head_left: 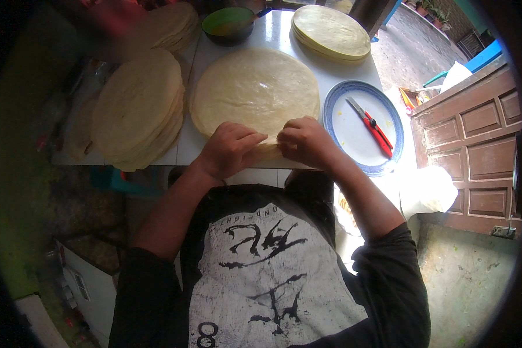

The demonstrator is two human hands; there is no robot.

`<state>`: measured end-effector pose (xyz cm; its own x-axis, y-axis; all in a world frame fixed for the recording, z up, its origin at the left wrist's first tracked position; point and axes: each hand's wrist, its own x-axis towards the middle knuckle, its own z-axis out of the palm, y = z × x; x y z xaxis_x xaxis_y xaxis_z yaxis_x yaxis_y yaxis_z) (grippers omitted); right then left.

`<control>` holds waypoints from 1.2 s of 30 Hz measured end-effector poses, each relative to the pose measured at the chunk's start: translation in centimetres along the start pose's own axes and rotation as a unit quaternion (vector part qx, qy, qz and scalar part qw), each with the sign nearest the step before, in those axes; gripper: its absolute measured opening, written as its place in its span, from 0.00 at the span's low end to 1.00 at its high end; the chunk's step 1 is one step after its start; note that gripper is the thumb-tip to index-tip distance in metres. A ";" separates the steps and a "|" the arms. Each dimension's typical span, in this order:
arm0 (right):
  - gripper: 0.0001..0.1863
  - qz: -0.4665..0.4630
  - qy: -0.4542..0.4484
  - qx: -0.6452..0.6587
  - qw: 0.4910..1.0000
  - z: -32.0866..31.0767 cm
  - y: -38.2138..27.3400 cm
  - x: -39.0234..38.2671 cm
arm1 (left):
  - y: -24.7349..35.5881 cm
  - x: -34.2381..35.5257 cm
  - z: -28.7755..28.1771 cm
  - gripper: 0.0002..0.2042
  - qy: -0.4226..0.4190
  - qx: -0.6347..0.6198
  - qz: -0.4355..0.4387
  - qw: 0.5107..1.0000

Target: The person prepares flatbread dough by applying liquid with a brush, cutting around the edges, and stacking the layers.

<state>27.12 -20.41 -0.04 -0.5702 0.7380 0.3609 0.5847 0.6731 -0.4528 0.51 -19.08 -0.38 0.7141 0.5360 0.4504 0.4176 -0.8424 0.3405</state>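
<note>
A wide stack of thin, round, pale-yellow dough sheets (pixel 255 87) lies in front of me, its top glossy and slightly wrinkled. At its near edge, my left hand (pixel 232 149) pinches the rim of the sheets with fingers closed. Close beside it on the right, my right hand (pixel 308 142) also has its fingers curled on that rim. Whether they grip one sheet or several is hidden. To the right, a white plate with a blue rim (pixel 395 109) holds a red utility knife (pixel 378 134), blade out.
A tall stack of round sheets (pixel 138 107) stands at the left, with another stack (pixel 171 26) behind it. A green bowl (pixel 226 24) with a brush-like handle (pixel 263 13) sits at the back. Another stack (pixel 330 32) lies far right. A brown wooden door (pixel 470 145) is beyond the table.
</note>
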 end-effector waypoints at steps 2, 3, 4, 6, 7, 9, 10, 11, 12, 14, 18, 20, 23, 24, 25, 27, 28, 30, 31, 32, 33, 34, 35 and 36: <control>0.06 -0.006 -0.001 0.002 1.000 -0.2 0.1 0.4 | 0.1 0.1 -0.2 0.22 -0.003 -0.004 -0.003 1.000; 0.06 -0.009 -0.002 0.003 1.000 -0.3 0.2 0.5 | 0.1 0.2 -0.2 0.22 -0.004 -0.007 -0.005 1.000; 0.06 -0.007 -0.004 0.009 1.000 -0.3 0.2 0.6 | 0.1 0.3 -0.3 0.22 -0.005 -0.009 -0.006 1.000; 0.05 -0.002 -0.009 0.021 1.000 -0.3 0.3 0.7 | 0.2 0.4 -0.3 0.21 0.004 -0.023 -0.009 1.000; 0.05 0.006 -0.025 0.024 0.999 -0.5 0.2 0.6 | 0.2 0.5 -0.3 0.20 0.008 -0.029 -0.012 0.999; 0.06 0.023 -0.059 0.032 0.998 -1.0 -0.4 0.4 | 0.0 0.3 -0.4 0.18 -0.009 -0.042 -0.014 0.999; 0.05 0.021 -0.057 0.038 0.997 -1.1 -0.5 0.3 | -0.1 0.3 -0.3 0.16 -0.017 -0.050 -0.015 0.998; 0.05 0.020 -0.056 0.045 0.997 -1.3 -0.6 0.3 | -0.2 0.3 -0.3 0.16 -0.020 -0.055 -0.013 0.998; 0.04 0.018 -0.054 0.052 0.997 -1.4 -0.6 0.3 | -0.3 0.3 -0.4 0.15 -0.024 -0.060 -0.010 0.998; 0.03 0.027 -0.049 0.051 0.997 -1.1 -0.2 0.4 | -0.5 0.2 -0.3 0.14 -0.019 -0.066 -0.007 0.998; 0.01 0.025 -0.007 0.069 0.997 -0.3 0.9 0.9 | -0.7 0.1 -0.4 0.12 -0.014 -0.066 -0.022 0.997; 0.01 0.016 0.041 0.080 0.996 -0.4 1.2 1.6 | -0.7 0.4 -0.8 0.11 0.005 -0.053 -0.042 0.998; 0.02 0.012 0.097 0.089 0.991 -0.6 1.5 2.9 | -0.9 0.4 -1.2 0.10 0.051 -0.022 -0.076 0.996; 0.03 0.014 0.114 0.090 0.989 -0.7 1.5 3.2 | -1.3 0.3 -1.7 0.10 0.046 -0.013 -0.084 0.995; 0.05 0.032 0.110 0.107 0.988 -0.6 1.6 3.2 | -1.8 0.1 -1.7 0.10 0.042 -0.007 -0.091 0.995; 0.06 0.036 0.098 0.100 0.989 0.2 2.0 3.0 | -2.8 -0.1 -1.7 0.11 0.023 -0.010 -0.108 0.994; 0.06 0.031 0.093 0.103 0.990 0.6 2.1 2.8 | -3.1 -0.5 -1.8 0.11 0.013 -0.004 -0.121 0.993; 0.06 0.005 0.096 0.079 0.992 0.1 1.3 2.2 | -3.0 -0.6 -1.9 0.11 0.030 -0.022 -0.127 0.991; 0.06 -0.007 0.097 0.068 0.993 0.0 1.0 1.9 | -3.0 -0.6 -2.0 0.12 0.037 -0.031 -0.131 0.990; 0.06 -0.024 0.114 0.034 0.993 0.0 1.2 1.7 | -3.4 -0.7 -2.0 0.12 0.047 -0.017 -0.122 0.991; 0.06 -0.041 0.131 0.000 0.991 0.3 1.7 1.4 | -3.9 -0.8 -1.8 0.12 0.058 -0.003 -0.113 0.992; 0.06 -0.058 0.146 -0.034 0.987 0.3 2.2 1.2 | -4.3 -0.4 -1.9 0.12 0.070 0.011 -0.104 0.992; 0.06 -0.029 0.131 -0.034 0.990 0.2 2.8 1.0 | -4.7 0.0 -2.1 0.11 0.060 0.007 -0.100 0.993; 0.06 0.000 0.115 -0.032 0.993 0.0 3.6 0.9 | -5.1 0.3 -2.4 0.11 0.051 0.003 -0.095 0.994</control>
<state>28.69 -17.32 -1.33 -0.4281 0.7239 0.5411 0.6244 0.6697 -0.4020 -2.76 -14.45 0.00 0.5610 0.6883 0.4599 0.5437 -0.7253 0.4224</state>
